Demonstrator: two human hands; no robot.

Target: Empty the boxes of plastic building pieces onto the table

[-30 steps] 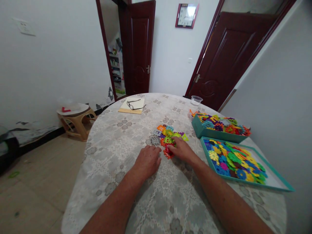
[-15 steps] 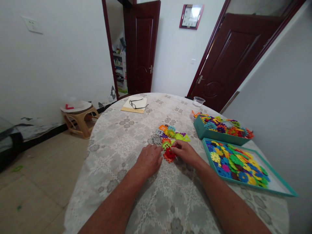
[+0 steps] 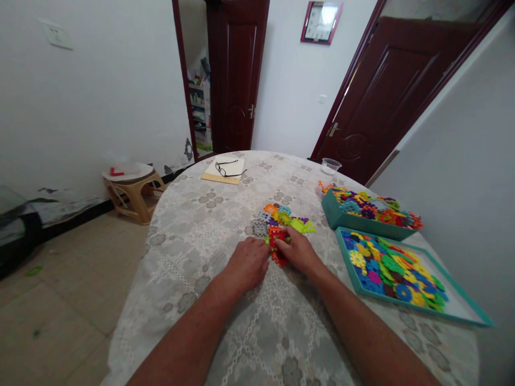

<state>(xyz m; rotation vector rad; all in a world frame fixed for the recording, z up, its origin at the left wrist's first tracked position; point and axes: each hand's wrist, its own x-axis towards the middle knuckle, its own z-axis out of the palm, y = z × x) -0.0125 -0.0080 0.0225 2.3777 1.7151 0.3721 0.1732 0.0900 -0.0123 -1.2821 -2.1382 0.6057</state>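
Observation:
A colourful cluster of interlocking plastic snowflake pieces [image 3: 282, 219] lies flat on the tablecloth, with grey, orange, blue, yellow, purple and lime parts. At its near end, my right hand [image 3: 300, 251] pinches a red snowflake piece [image 3: 277, 237] between thumb and fingers, over an orange and green part. Another red and orange piece [image 3: 279, 258] sits just below it, partly covered by the thumb. My left hand [image 3: 248, 261] rests palm down beside the cluster, fingers laid out and index fingertip touching its left edge; the thumb is apart from the index finger.
To the right, a teal box [image 3: 332, 210] is heaped with snowflake pieces, and a shallow teal tray [image 3: 349, 268] holds many more. Glasses [image 3: 225, 170] lie on a notepad [image 3: 211, 177] at the far left. A clear plastic bowl [image 3: 330, 166] stands at the far edge.
My right hand has moved slightly forward and left, bringing the red piece higher over the orange and green part. My left hand has stayed nearly in place. The view has shifted a little.

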